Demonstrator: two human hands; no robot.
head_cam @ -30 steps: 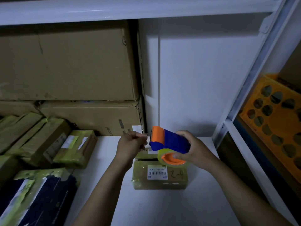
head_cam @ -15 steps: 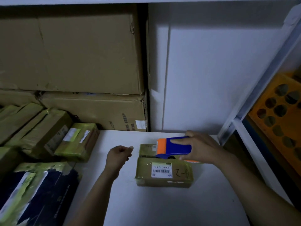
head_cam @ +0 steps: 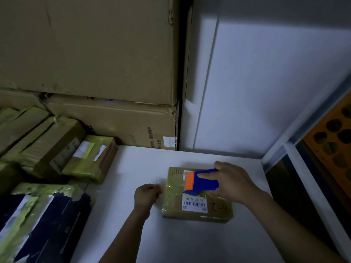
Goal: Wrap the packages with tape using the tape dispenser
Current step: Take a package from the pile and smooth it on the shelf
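While the right hand (head_cam: 233,182) clasps the blue-and-orange tape dispenser (head_cam: 201,182) and holds it down on the far top of the package (head_cam: 197,205), the left hand (head_cam: 147,194) sits just left of the box, fingers curled, apparently pinching the loose end of a faint clear tape (head_cam: 161,182); the package lies flat on the white surface (head_cam: 190,243), right of centre, label up; it looks a small, stiff carton, probably light, so it may slide under the pull unless pressed down; its glossy wrapped skin looks slippery, so the edges give the surer hold; the dispenser is rigid, best gripped round its blue body, clear of the orange front end.
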